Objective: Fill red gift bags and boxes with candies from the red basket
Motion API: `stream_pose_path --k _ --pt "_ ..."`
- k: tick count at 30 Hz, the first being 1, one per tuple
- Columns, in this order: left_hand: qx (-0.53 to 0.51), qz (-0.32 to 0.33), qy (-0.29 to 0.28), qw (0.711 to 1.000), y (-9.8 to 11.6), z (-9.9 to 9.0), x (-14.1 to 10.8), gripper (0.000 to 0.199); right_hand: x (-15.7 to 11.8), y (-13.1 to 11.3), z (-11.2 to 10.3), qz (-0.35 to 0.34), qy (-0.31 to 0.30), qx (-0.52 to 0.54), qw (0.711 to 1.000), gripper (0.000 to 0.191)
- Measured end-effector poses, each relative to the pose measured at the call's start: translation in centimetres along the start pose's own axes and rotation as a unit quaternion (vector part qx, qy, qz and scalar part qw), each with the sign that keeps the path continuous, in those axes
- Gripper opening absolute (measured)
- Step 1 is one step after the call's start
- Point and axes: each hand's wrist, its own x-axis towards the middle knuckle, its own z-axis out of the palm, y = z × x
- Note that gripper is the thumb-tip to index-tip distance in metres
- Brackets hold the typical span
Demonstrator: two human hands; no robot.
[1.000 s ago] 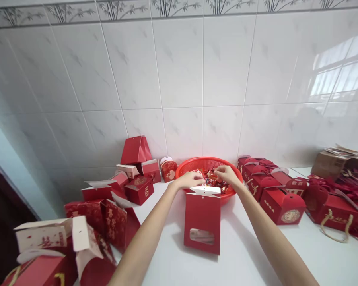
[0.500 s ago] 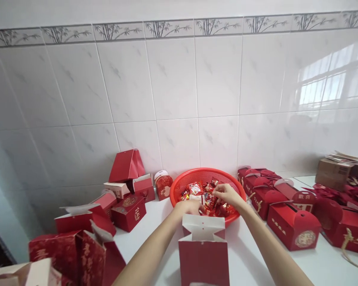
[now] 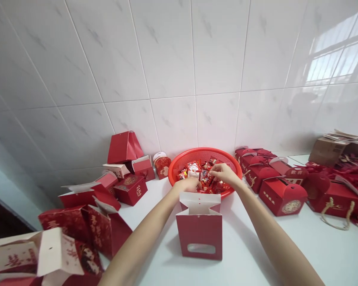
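One backward brush by the left hand or right hand, grips indiscernible, could topple the open red box.

my one view looks out from my head, facing forward and down, and puts the red basket a little below and right of its middle. i look over the open red box, which stands on the basket's near side, closer to me, while my forearms run in from the bottom edge toward the basket. behind the basket i face the tiled wall almost squarely. the view is wide, reaching well left and right of the basket, yet near enough to show wrapped sweets inside it.
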Motion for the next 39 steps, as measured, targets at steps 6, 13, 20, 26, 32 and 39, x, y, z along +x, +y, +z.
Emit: stream_pose_path --k 6,13,20,26,32,39 --pt "-0.05 0.012 0.046 0.998 0.6 -0.6 -0.5 0.018 -0.5 -0.2 0.0 0.005 0.002 0.01 1.0 0.016" --pt "-0.253 0.113 0.24 0.931 -0.1 -0.6 -0.7 0.02 -0.3 -0.1 -0.2 0.001 -0.024 0.022 0.999 0.014" --pt "-0.149 0.083 0.119 0.978 -0.3 -0.5 -0.1 0.02 0.0 0.3 -0.2 -0.008 -0.081 0.005 0.997 0.012" --pt "-0.065 0.079 -0.043 0.994 0.0 -0.5 0.0 0.038 0.3 0.8 -0.2 0.004 -0.058 -0.022 0.998 0.012" --pt "-0.004 0.073 -0.087 0.994 0.2 -0.4 1.2 0.047 0.3 1.0 -0.2 0.006 -0.085 -0.056 0.995 0.013" --pt "-0.005 0.061 -0.107 0.992 0.6 -0.2 1.2 0.027 0.4 1.1 0.1 0.0 -0.1 -0.104 0.99 0.015"
